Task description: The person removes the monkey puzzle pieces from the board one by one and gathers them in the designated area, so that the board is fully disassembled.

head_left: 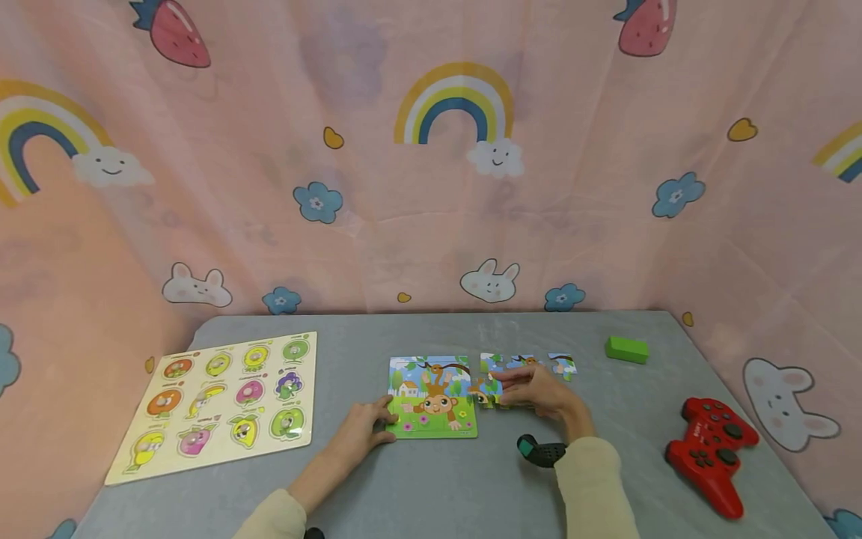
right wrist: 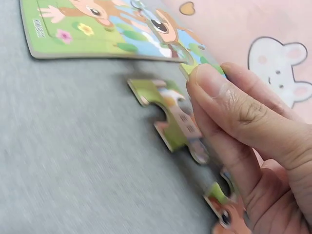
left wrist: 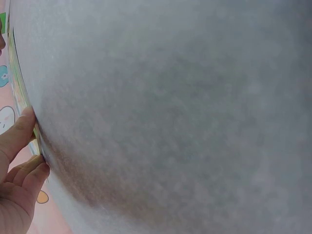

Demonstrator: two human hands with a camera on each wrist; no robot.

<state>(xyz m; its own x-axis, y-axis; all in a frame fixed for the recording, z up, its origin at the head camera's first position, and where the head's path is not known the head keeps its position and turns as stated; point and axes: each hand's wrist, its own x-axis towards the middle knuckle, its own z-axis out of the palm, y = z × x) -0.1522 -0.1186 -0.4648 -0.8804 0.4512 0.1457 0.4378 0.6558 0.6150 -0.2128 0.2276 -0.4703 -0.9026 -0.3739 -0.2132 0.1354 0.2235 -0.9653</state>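
The puzzle board, with a monkey picture, lies mid-table in the head view. My left hand grips its lower left edge, and the left wrist view shows that hand's thumb and fingertips against the thin edge. Just right of the board, my right hand pinches a puzzle piece with part of an animal's face between thumb and fingers. Below this hand, a loose green piece and a brown-and-green piece show. More loose pieces lie behind the hand, which partly hides them.
A cream fruit-picture board lies at the left. A green block is at the back right, and a red game controller lies at the right. A patterned pink cloth hangs behind the grey table.
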